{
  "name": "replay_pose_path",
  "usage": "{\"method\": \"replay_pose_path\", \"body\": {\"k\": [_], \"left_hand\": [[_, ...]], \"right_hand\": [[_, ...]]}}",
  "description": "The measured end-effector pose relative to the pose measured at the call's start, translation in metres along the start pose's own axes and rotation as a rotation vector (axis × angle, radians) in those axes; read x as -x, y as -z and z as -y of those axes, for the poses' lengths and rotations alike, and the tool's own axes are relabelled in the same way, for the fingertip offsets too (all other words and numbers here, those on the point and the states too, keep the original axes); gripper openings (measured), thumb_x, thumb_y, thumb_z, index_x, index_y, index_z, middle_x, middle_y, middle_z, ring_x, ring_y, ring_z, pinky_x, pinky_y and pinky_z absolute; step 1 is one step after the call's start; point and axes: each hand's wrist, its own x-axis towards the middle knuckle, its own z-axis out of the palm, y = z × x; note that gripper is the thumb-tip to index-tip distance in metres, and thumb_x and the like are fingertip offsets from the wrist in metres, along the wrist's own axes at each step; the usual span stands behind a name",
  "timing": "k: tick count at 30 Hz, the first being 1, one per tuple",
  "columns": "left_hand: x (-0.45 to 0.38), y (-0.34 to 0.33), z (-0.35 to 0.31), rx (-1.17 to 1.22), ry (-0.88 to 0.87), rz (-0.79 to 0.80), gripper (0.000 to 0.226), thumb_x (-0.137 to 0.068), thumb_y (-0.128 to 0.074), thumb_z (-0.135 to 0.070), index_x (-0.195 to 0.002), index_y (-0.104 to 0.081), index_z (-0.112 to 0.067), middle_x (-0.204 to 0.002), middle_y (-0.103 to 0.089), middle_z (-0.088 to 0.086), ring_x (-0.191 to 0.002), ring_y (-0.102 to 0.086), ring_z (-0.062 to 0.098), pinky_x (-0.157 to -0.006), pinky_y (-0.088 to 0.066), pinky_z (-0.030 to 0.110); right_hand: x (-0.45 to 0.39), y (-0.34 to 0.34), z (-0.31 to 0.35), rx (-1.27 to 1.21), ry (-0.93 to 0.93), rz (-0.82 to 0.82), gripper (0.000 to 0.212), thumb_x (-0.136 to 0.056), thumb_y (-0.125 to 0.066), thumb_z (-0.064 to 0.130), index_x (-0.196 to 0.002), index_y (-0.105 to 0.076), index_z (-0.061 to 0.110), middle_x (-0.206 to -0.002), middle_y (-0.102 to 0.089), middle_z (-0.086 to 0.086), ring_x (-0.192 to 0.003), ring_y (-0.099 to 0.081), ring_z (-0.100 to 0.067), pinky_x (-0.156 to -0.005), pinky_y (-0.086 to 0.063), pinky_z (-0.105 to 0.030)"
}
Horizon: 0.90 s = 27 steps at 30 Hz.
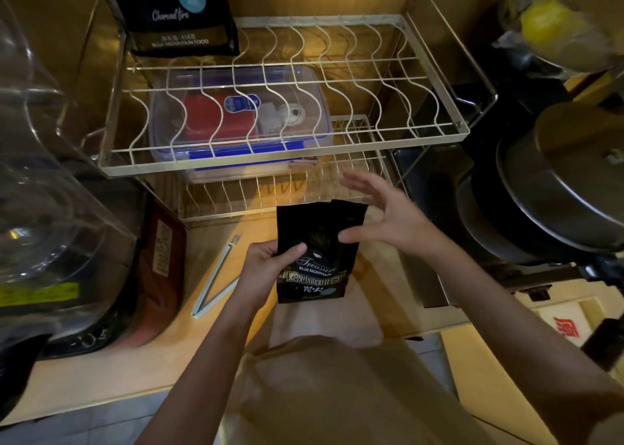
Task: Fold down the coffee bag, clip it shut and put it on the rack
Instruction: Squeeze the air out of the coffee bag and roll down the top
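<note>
Coffee bag (315, 259) upright at centre, my left hand (266, 265) gripping it; right hand (388, 215) spread wide at 2 o'clock. Top unfolded. Clip (216, 279) untouched on tabletop (101, 377), 9 o'clock; rack (283, 161) at 12.

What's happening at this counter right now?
A person's left hand holds a black coffee bag upright over the counter. The open right hand hovers by the bag's unfolded top. The white sealing clip lies unused on the counter to the left. Another coffee bag already stands on the wire rack.
</note>
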Motion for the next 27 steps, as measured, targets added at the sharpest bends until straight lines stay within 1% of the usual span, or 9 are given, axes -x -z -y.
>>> {"method": "replay_pose_path", "body": {"k": [3, 6, 9, 15, 18, 20, 22, 25, 27], "left_hand": [[0.000, 0.000, -0.001, 0.021, 0.017, -0.005, 0.008, -0.076, -0.065, -0.008, -0.082, -0.071, -0.006, -0.070, -0.075, -0.003, -0.074, -0.070, 0.015, -0.066, -0.056, 0.022], [0.000, -0.004, -0.003, 0.034, 0.034, -0.024, 0.008, -0.076, -0.065, -0.010, -0.080, -0.070, -0.005, -0.069, -0.075, -0.002, -0.073, -0.070, 0.016, -0.065, -0.056, 0.024], [0.001, -0.005, -0.008, 0.040, 0.008, -0.038, 0.008, -0.078, -0.064, -0.008, -0.080, -0.069, -0.003, -0.067, -0.075, -0.003, -0.069, -0.070, 0.014, -0.061, -0.056, 0.020], [0.004, -0.014, -0.017, -0.110, -0.095, 0.030, 0.025, -0.066, -0.074, 0.002, -0.084, -0.069, -0.015, -0.069, -0.074, -0.014, -0.073, -0.070, 0.006, -0.061, -0.055, 0.016], [0.007, -0.014, -0.016, 0.024, -0.055, -0.040, 0.016, -0.066, -0.076, -0.005, -0.077, -0.070, -0.015, -0.065, -0.075, -0.008, -0.067, -0.070, 0.010, -0.058, -0.055, 0.020], [0.011, -0.009, -0.016, 0.113, -0.056, -0.015, 0.025, -0.053, -0.084, -0.023, -0.075, -0.072, -0.019, -0.069, -0.075, -0.004, -0.072, -0.070, 0.013, -0.060, -0.056, 0.022], [0.015, -0.004, -0.016, 0.235, -0.044, 0.035, 0.045, -0.040, -0.088, -0.036, -0.079, -0.072, -0.020, -0.078, -0.076, -0.002, -0.080, -0.070, 0.014, -0.065, -0.057, 0.022], [0.013, 0.004, -0.003, 0.467, 0.072, 0.071, 0.069, -0.037, -0.090, -0.035, -0.098, -0.066, -0.014, -0.093, -0.075, 0.001, -0.094, -0.068, 0.018, -0.072, -0.058, 0.026], [0.011, 0.004, 0.008, 0.543, 0.163, 0.051, 0.079, -0.035, -0.091, -0.035, -0.104, -0.062, -0.010, -0.097, -0.074, 0.004, -0.099, -0.065, 0.021, -0.079, -0.058, 0.031]], "right_hand": [[0.010, -0.019, -0.032, -0.200, -0.156, 0.094, 0.084, -0.056, -0.085, 0.009, -0.127, -0.044, 0.025, -0.131, -0.052, 0.006, -0.124, -0.046, -0.012, -0.106, -0.038, -0.029], [0.011, -0.038, -0.047, -0.270, -0.177, 0.055, 0.060, -0.060, -0.080, -0.002, -0.108, -0.057, 0.024, -0.109, -0.063, 0.010, -0.106, -0.059, -0.008, -0.085, -0.051, -0.014], [0.008, -0.044, -0.052, -0.361, -0.172, -0.008, 0.048, -0.062, -0.076, -0.008, -0.099, -0.063, 0.020, -0.100, -0.066, 0.007, -0.090, -0.065, 0.001, -0.073, -0.054, -0.014], [0.006, -0.043, -0.054, -0.341, -0.124, -0.023, 0.037, -0.065, -0.074, -0.009, -0.096, -0.067, 0.010, -0.092, -0.068, 0.003, -0.081, -0.068, 0.003, -0.068, -0.054, -0.014], [0.012, -0.045, -0.049, -0.349, -0.099, -0.006, 0.033, -0.067, -0.072, -0.009, -0.091, -0.067, 0.013, -0.091, -0.068, 0.002, -0.082, -0.068, 0.002, -0.068, -0.054, -0.014], [0.018, -0.044, -0.041, -0.369, -0.059, -0.049, 0.038, -0.066, -0.073, -0.008, -0.094, -0.067, 0.017, -0.093, -0.068, 0.002, -0.085, -0.067, 0.002, -0.071, -0.054, -0.014], [0.021, -0.041, -0.035, -0.354, -0.009, -0.056, 0.052, -0.064, -0.077, -0.002, -0.107, -0.062, 0.024, -0.106, -0.067, 0.002, -0.099, -0.063, -0.001, -0.081, -0.053, -0.017], [0.017, -0.039, -0.044, -0.162, -0.037, 0.091, 0.092, -0.056, -0.086, 0.011, -0.132, -0.039, 0.031, -0.130, -0.051, 0.007, -0.121, -0.048, -0.003, -0.102, -0.042, -0.021], [0.015, -0.045, -0.052, -0.056, -0.072, 0.164, 0.097, -0.052, -0.088, 0.018, -0.134, -0.036, 0.026, -0.131, -0.051, 0.003, -0.123, -0.047, -0.010, -0.106, -0.041, -0.037]]}}
